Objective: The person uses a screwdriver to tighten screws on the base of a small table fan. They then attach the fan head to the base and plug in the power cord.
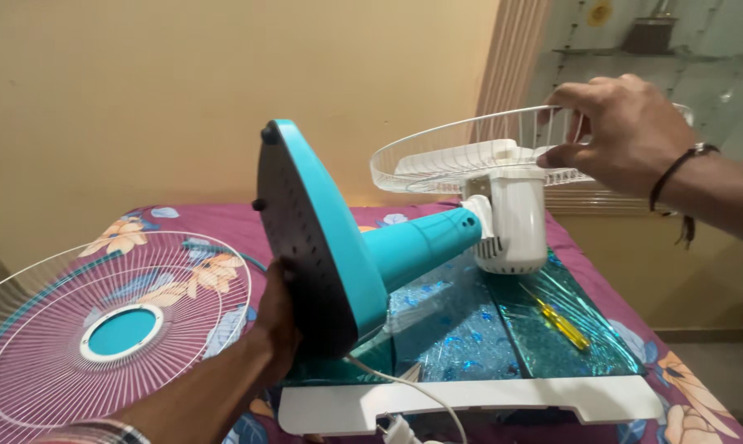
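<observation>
While lying tilted on its side over a glass-topped table (470, 329), a teal table fan (371, 247) with a round base (318, 238), held at both ends. Left hand (277, 316) pressed against the dark underside of the base, near its lower edge; fingers mostly hidden behind the rim, so cannot tell how far closed. Right hand (622, 127) closed around the rim of the white rear guard (470, 156) (the wire cage sitting above the white motor housing (511, 222)), thumb below the wires, fingers curled over the top. Black thread band on the right wrist. Teal neck of the fan between base and motor, pointing up to the right. On the glass, a yellow screwdriver (562, 322), just right of the motor. At far left, a loose front guard (108, 329) with teal centre, flat on a floral cloth (684, 395), well apart from the fan. White cord (404, 386) probably from the base, running toward the table's white front edge.
</observation>
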